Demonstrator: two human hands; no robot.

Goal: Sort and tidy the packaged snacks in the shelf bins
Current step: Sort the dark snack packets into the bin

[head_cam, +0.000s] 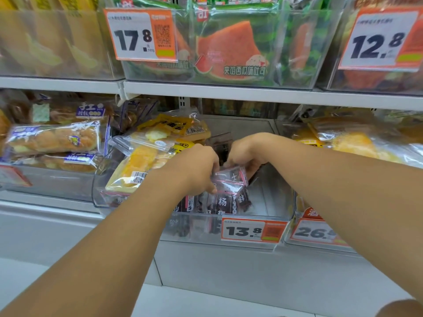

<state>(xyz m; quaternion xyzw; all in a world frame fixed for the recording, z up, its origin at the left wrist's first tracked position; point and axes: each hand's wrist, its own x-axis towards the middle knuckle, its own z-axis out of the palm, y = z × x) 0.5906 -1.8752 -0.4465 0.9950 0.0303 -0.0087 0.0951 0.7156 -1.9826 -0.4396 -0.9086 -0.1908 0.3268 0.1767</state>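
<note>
Both hands reach into the clear bin (278, 195) in the middle of the frame, on the lower shelf. The left hand (196, 170) and the right hand (246, 152) are close together, and both hold one small pack with dark and pink wrapping (231, 179). The fingers of the left hand are curled over the pack's left end, and the fingers of the right hand are curled round its top right end. The pack is held just above more dark packs (219, 204) that lie in the front of the same bin. On the left side of this bin sits a heap of yellow bread packs (142, 161), tilted and piled on each other. A price tag that says 13.8 (243, 231) hangs on the front of the bin. In the left of the frame another bin holds long bread rolls in clear bags (52, 138). On the upper shelf, in the top middle of the frame, are green packs with a watermelon picture (231, 51) and a 17.8 tag (135, 37).
</note>
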